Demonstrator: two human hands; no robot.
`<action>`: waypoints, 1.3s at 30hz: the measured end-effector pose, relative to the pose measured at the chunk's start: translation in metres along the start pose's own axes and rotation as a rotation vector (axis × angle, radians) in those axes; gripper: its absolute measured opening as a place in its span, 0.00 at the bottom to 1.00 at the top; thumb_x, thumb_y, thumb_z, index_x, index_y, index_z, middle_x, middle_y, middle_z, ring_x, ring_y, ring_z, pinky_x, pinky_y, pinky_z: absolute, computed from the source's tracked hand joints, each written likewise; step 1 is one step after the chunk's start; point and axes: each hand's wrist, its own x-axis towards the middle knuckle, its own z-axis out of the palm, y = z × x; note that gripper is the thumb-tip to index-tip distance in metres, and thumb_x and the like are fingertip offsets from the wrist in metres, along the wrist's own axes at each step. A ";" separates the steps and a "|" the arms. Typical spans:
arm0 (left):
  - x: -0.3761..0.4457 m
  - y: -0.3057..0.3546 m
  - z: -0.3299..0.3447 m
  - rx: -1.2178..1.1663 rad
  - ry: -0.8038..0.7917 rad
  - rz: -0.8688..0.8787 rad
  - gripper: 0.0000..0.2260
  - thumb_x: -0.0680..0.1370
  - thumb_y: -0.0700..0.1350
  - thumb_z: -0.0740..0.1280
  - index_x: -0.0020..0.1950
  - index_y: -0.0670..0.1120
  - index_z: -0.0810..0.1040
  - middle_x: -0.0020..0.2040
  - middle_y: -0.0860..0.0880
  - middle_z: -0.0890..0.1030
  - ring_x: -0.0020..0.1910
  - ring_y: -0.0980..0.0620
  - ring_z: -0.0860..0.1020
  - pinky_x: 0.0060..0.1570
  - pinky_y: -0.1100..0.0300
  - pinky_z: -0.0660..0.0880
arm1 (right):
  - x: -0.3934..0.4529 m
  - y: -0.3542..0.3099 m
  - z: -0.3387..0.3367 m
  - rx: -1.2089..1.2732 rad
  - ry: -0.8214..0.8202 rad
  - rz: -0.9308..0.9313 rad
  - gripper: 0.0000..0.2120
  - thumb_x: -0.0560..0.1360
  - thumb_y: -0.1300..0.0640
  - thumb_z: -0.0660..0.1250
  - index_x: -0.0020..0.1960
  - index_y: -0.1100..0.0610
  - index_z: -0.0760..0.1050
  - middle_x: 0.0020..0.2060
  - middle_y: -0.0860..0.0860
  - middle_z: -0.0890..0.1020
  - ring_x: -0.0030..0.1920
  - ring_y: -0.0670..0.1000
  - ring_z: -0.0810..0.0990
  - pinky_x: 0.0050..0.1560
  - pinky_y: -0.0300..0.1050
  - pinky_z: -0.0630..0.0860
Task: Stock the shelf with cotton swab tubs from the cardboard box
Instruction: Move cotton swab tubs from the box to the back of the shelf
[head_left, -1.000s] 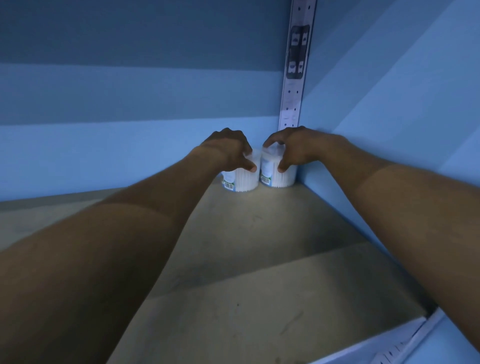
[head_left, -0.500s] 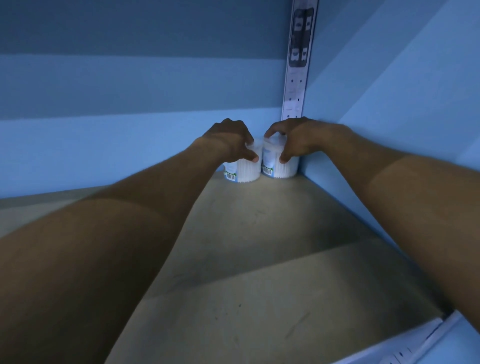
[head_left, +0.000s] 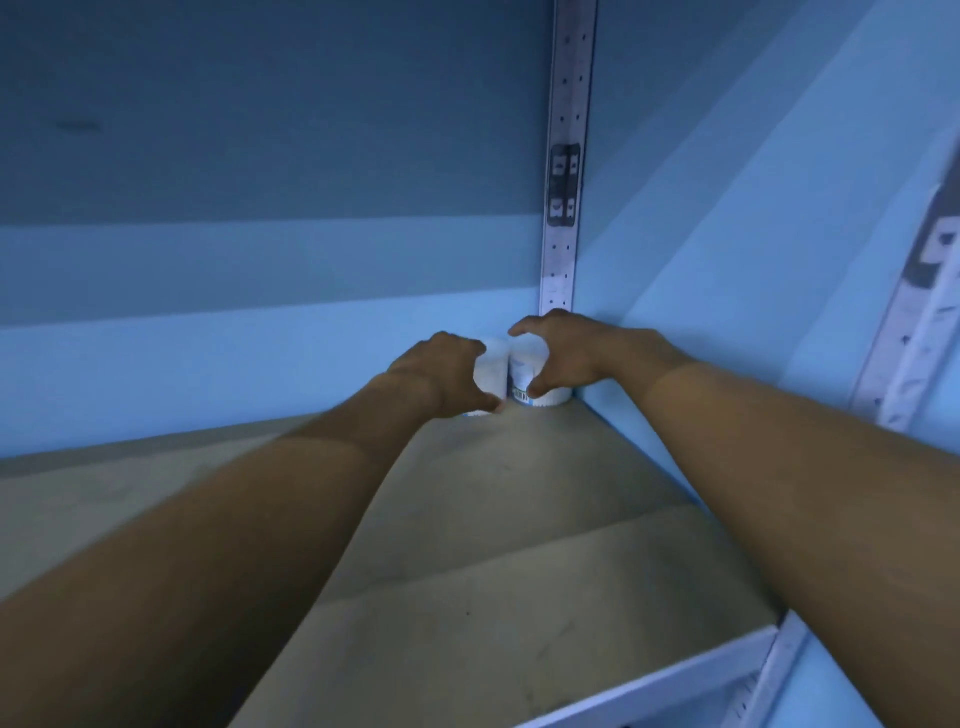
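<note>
Two small white ribbed plastic cotton swab tubs stand touching in the far right corner of the beige shelf board (head_left: 467, 597). The left hand (head_left: 441, 376) curls round the left tub (head_left: 491, 374), thumb low at its near base; the right hand (head_left: 563, 358) curls round the right tub (head_left: 524, 376), thumb on its barcode label. To finish well, the person should seat both flat against the pale blue back wall (head_left: 208, 353), then loosen the fingers straight upward without nudging either. Compared with half a second ago, both thumbs sit lower, and more of the tubs shows between the hands.
</note>
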 end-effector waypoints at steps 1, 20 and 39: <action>-0.010 0.004 -0.006 -0.004 0.001 0.009 0.22 0.76 0.52 0.70 0.68 0.45 0.75 0.66 0.44 0.78 0.64 0.43 0.76 0.55 0.58 0.71 | -0.010 -0.004 -0.003 0.009 0.007 -0.002 0.44 0.68 0.49 0.79 0.78 0.47 0.61 0.73 0.55 0.67 0.70 0.57 0.71 0.67 0.54 0.72; -0.199 -0.016 -0.079 0.074 -0.023 -0.079 0.37 0.71 0.67 0.69 0.77 0.56 0.65 0.75 0.52 0.68 0.75 0.50 0.64 0.70 0.50 0.68 | -0.191 -0.105 -0.034 0.061 -0.013 -0.111 0.38 0.72 0.43 0.73 0.77 0.45 0.61 0.73 0.51 0.65 0.70 0.54 0.69 0.65 0.47 0.69; -0.404 -0.041 -0.037 -0.005 -0.062 -0.139 0.33 0.74 0.63 0.69 0.76 0.52 0.67 0.74 0.50 0.71 0.72 0.49 0.69 0.68 0.56 0.67 | -0.305 -0.211 0.042 0.071 -0.111 -0.404 0.37 0.73 0.44 0.73 0.77 0.46 0.62 0.75 0.53 0.66 0.72 0.55 0.68 0.70 0.47 0.66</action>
